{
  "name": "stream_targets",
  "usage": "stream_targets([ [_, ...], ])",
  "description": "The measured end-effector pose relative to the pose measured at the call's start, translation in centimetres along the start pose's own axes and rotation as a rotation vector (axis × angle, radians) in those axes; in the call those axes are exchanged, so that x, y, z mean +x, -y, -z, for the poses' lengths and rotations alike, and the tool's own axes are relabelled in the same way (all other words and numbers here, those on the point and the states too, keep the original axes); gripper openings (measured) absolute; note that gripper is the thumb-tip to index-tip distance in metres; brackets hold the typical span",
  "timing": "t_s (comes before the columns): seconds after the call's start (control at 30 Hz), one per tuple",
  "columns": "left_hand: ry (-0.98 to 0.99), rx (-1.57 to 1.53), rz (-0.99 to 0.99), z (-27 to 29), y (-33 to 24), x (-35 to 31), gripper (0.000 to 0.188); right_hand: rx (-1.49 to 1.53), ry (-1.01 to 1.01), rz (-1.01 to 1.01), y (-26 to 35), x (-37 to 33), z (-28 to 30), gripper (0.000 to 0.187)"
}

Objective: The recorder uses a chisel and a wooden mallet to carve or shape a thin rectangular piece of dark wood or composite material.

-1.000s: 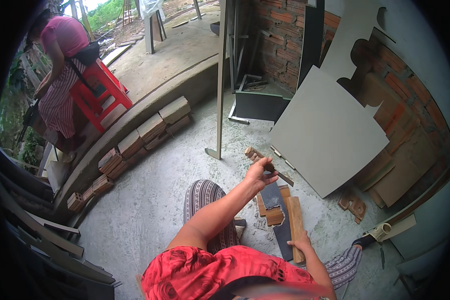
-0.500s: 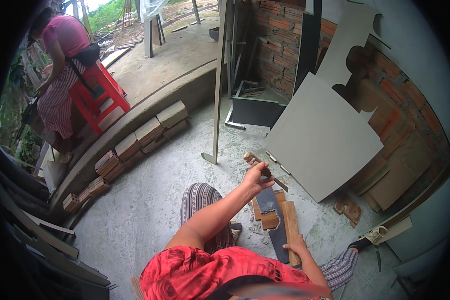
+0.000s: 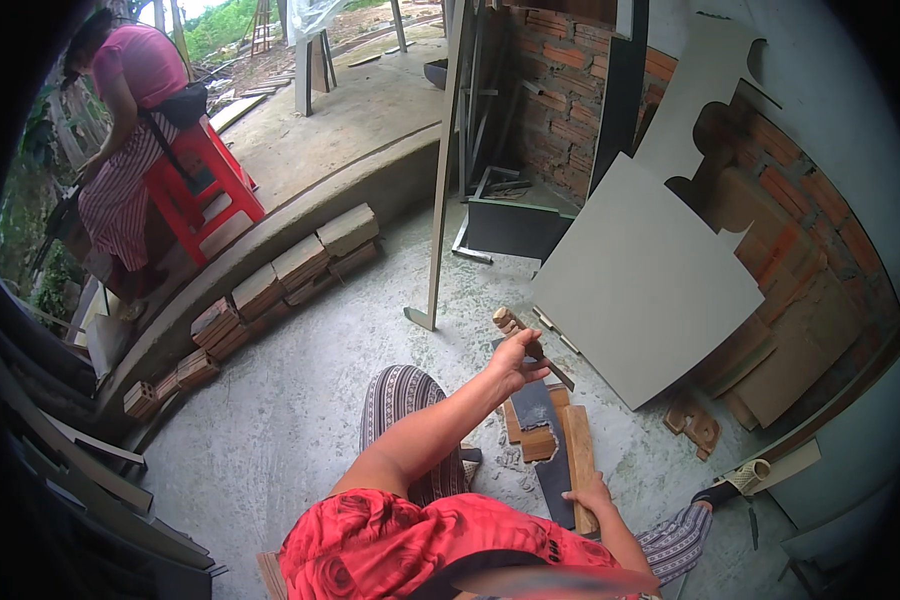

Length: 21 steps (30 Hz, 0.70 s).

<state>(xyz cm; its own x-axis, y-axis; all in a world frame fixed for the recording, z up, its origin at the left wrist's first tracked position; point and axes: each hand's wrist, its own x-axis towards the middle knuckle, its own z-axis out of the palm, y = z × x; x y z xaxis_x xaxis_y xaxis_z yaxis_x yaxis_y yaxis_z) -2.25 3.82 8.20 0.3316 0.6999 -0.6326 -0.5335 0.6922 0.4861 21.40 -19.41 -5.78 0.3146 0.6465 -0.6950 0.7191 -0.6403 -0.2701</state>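
My left hand is closed around a chisel with a wooden handle and a dark flat blade. The blade slants down to the right, above the floor near the wood pieces. My right hand is closed on the lower part of a long pale wooden block. Beside that block lies a dark grey board with a ragged, chipped light edge. A brown wood piece shows at the notch in the board. Part of the right hand's fingers is hidden by the block.
Pale chips lie on the concrete floor by the wood. A large grey panel leans at the right, near a cut-out wooden piece. An upright post stands ahead. Bricks line the step; another person sits beyond it.
The whole view has shifted slightly. Both hands keep their grips, and the chisel and wood stay almost in the same place.
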Motion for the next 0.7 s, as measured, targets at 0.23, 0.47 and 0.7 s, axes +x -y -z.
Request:
stream_targets([
  [0.23, -0.006, 0.018, -0.005, -0.4, 0.0, -0.6, 0.029, -0.008, 0.006, -0.011, 0.2, -0.5, 0.3, 0.095],
  [0.47, -0.006, 0.032, 0.005, -0.3, 0.1, -0.3, 0.031, 0.002, 0.006, -0.007, 0.1, -0.2, 0.0, 0.093],
  [0.7, 0.026, 0.042, -0.001, -0.2, 0.4, 0.3, 0.039, 0.007, 0.007, 0.009, -0.2, 0.3, 0.0, 0.097],
])
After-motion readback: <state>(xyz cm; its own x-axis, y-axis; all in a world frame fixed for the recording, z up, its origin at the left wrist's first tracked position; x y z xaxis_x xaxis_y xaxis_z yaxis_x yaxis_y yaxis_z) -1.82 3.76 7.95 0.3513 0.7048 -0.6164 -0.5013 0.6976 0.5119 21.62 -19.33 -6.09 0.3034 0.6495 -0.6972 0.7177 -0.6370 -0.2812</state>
